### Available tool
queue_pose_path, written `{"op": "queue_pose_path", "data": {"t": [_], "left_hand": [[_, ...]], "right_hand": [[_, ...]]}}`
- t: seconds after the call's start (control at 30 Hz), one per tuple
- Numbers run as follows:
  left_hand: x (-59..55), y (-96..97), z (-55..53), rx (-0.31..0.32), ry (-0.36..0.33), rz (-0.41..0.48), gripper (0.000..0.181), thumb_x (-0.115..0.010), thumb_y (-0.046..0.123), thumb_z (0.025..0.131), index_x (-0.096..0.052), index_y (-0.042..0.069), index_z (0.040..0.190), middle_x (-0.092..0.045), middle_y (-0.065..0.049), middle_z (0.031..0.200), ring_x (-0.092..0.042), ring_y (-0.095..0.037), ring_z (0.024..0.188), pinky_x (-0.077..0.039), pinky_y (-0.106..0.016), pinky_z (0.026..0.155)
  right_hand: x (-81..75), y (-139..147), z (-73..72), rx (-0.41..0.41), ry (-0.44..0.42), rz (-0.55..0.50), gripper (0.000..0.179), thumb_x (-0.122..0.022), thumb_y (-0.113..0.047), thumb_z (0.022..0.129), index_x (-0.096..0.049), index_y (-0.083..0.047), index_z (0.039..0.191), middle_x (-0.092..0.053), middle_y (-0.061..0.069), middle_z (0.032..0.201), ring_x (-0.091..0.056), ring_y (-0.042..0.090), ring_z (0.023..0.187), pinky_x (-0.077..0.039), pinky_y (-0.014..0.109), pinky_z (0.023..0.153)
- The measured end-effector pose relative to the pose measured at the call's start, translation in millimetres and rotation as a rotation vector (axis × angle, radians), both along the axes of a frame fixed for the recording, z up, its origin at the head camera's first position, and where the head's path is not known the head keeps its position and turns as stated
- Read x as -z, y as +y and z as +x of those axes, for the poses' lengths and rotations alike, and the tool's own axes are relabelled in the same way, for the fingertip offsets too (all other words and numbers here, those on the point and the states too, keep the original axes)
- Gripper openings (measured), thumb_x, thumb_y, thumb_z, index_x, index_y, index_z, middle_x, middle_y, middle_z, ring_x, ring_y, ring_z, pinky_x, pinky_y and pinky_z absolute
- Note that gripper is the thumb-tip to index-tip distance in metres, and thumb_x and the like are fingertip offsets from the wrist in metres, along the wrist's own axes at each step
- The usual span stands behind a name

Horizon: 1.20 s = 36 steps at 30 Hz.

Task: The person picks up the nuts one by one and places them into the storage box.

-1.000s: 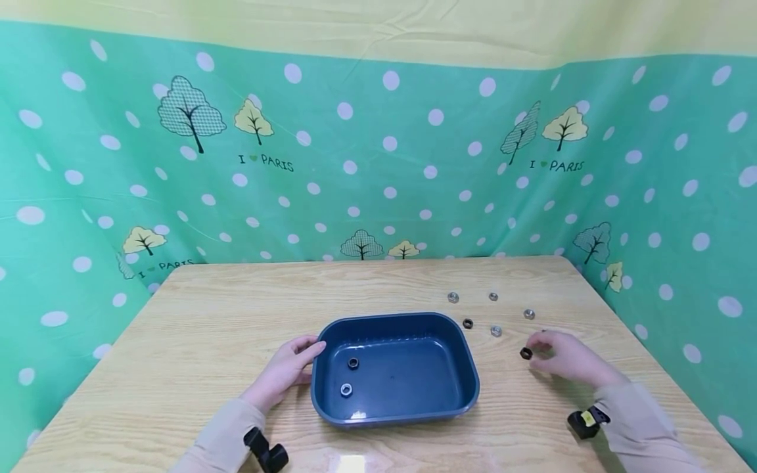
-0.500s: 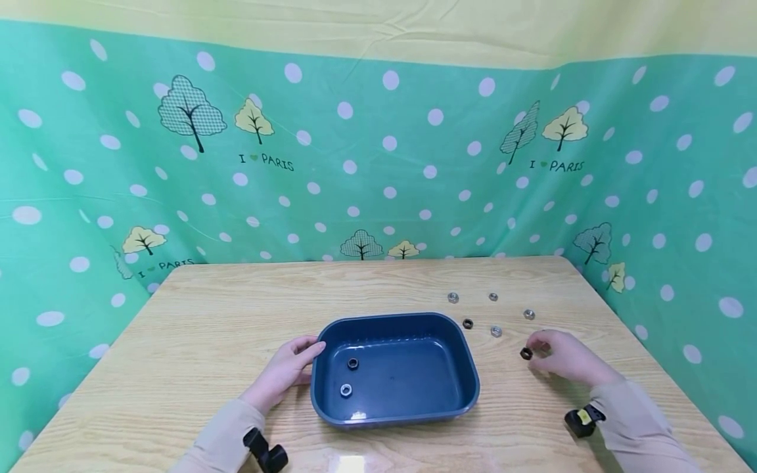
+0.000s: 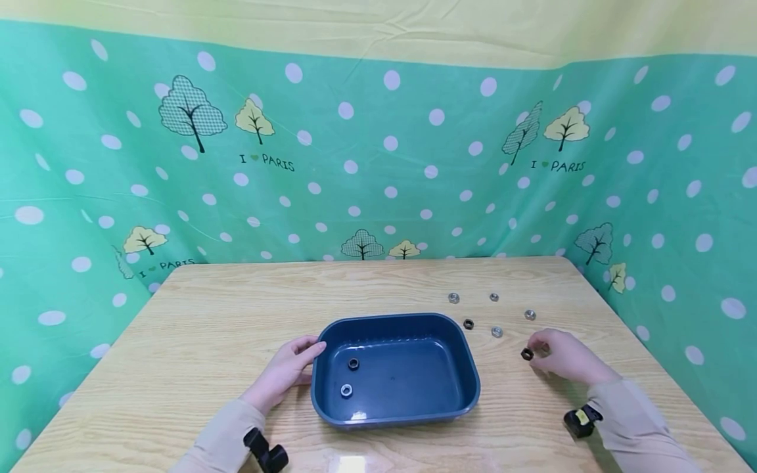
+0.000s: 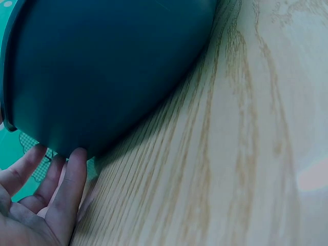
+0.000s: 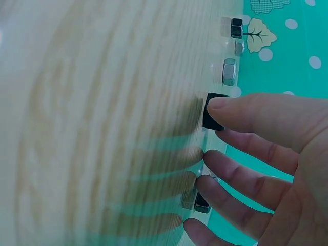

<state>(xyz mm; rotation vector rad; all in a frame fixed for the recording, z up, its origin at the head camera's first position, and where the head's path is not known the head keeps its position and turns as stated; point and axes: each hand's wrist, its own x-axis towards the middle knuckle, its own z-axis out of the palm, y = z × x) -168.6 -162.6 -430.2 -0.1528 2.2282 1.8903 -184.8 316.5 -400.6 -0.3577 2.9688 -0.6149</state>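
Observation:
A dark blue plastic tub stands on the table, holding a black nut and a silver nut at its left end. My left hand holds the tub's left side, thumb at the rim and fingertips against the outer wall, as the left wrist view shows. Over at the right, my right hand pinches another black nut between thumb and forefinger, at the table surface. The remaining fingers are spread, their tips near the wood. Behind them in the right wrist view sits a further dark nut, partly hidden.
Between the tub and the right hand lie a black nut and several silver nuts, loosely scattered on the wooden table. A green dotted curtain hangs behind the table and along both sides.
My right wrist has shifted very slightly left while the fingers stay at the same black nut. The left hand, tub and other nuts have not moved.

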Motion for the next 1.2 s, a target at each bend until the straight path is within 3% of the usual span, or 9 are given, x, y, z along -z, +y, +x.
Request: {"op": "queue_pose_path", "data": {"t": [0.9,1.2], "left_hand": [[0.4,1.3,-0.3,-0.016,0.001,-0.005,0.046,-0.058,0.034,0.093,-0.056,-0.001,0.123,-0.059,-0.015,0.121,-0.059,-0.019,0.101,-0.057,-0.041,0.081],[1.1,0.4,1.5,-0.008,-0.001,-0.005,0.045,-0.057,0.034,0.094,-0.056,0.000,0.123,-0.060,-0.014,0.119,-0.058,-0.020,0.103,-0.057,-0.040,0.081]], "right_hand": [[-0.3,-4.2,-0.8,0.008,0.002,0.065,0.009,-0.072,-0.005,0.076,-0.066,-0.006,0.082,-0.063,0.006,0.085,-0.059,0.024,0.083,-0.051,0.049,0.077],[-1.3,-7.1,1.1,0.032,-0.004,0.060,0.008,-0.072,-0.009,0.077,-0.064,-0.007,0.080,-0.060,0.005,0.082,-0.048,0.018,0.072,-0.044,0.033,0.063]]}}
